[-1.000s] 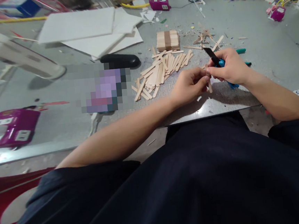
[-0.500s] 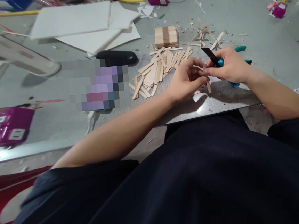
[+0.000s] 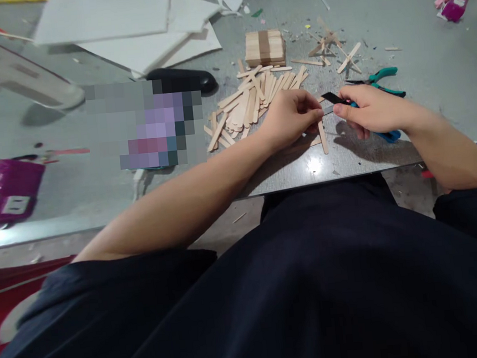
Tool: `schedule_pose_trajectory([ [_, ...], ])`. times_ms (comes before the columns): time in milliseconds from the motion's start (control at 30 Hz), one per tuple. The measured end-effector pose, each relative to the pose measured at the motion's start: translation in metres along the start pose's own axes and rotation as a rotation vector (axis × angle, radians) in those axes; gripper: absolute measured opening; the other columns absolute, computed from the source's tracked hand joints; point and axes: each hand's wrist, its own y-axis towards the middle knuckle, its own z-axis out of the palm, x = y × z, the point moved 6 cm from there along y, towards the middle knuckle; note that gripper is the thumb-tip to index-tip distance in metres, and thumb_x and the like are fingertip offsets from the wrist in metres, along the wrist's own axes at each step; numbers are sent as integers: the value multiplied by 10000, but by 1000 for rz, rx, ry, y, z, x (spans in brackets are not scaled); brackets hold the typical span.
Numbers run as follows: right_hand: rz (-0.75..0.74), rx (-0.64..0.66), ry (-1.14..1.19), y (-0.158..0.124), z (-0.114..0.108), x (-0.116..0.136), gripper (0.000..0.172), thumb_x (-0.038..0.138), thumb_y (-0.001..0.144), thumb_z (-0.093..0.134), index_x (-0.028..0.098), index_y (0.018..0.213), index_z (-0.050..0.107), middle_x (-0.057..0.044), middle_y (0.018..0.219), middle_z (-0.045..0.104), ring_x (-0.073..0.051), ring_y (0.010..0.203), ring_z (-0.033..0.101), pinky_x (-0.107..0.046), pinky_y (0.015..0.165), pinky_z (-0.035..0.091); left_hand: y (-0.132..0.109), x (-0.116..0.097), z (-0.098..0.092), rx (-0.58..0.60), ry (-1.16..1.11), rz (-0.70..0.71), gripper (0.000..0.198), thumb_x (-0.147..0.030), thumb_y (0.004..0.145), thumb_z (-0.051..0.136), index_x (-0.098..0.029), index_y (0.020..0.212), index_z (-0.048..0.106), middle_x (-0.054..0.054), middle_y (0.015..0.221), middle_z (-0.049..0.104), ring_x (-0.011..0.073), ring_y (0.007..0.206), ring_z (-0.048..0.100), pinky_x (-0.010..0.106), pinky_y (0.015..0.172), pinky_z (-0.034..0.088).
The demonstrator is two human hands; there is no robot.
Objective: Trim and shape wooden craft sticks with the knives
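Observation:
My left hand (image 3: 293, 115) pinches the top of a wooden craft stick (image 3: 323, 138), which hangs downward from the fingertips over the table's front part. Just to the right, my right hand (image 3: 368, 106) is wrapped round a blue utility knife (image 3: 389, 135), its black blade pointing left. A thin grey strip (image 3: 328, 110) shows between the fingertips of both hands; I cannot make out what it is. Beside the left hand lies a loose pile of craft sticks (image 3: 249, 108). Green-handled pliers (image 3: 386, 82) rest behind the right hand.
A banded bundle of craft sticks (image 3: 264, 48) stands behind the pile, with glued-looking stick pieces (image 3: 327, 43) to its right. White boards (image 3: 111, 17), a black object (image 3: 183, 80), a blurred-out phone (image 3: 156, 125) and a purple power socket block (image 3: 11, 187) lie leftward.
My hands have drawn slightly apart, the right moving right and down. The knife has tilted flatter, and the stick has shifted a little left. The view has tipped downward.

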Motion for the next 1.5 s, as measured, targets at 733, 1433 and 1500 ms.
schedule_pose_trajectory([
  [733, -123, -209, -769, -13, 5, 38, 334, 499, 1351, 524, 306, 1170, 728, -106, 1042, 825, -340, 1054, 755, -471, 972, 530, -9, -37, -6, 267, 1000, 99, 248, -315, 1098, 729, -213, 1185, 937, 105, 1058, 890, 295, 1055, 799, 423, 1019, 577],
  [1433, -27, -9, -1195, -14, 43, 35, 560, 448, 1397, 506, 35, 1488, 873, -301, 1412, 929, -376, 1224, 880, -413, 895, 452, -6, -32, -6, 263, 1168, 12, 360, -413, 1102, 666, -249, 1110, 986, 136, 1021, 906, 361, 1076, 816, 484, 992, 561],
  [1500, -30, 2, -1222, -15, 44, 36, 559, 443, 1389, 492, 56, 1498, 880, -302, 1401, 935, -404, 1223, 887, -436, 885, 470, -7, -33, -5, 268, 1187, 18, 376, -413, 1093, 648, -255, 1118, 988, 131, 1032, 916, 363, 1082, 829, 482, 984, 559],
])
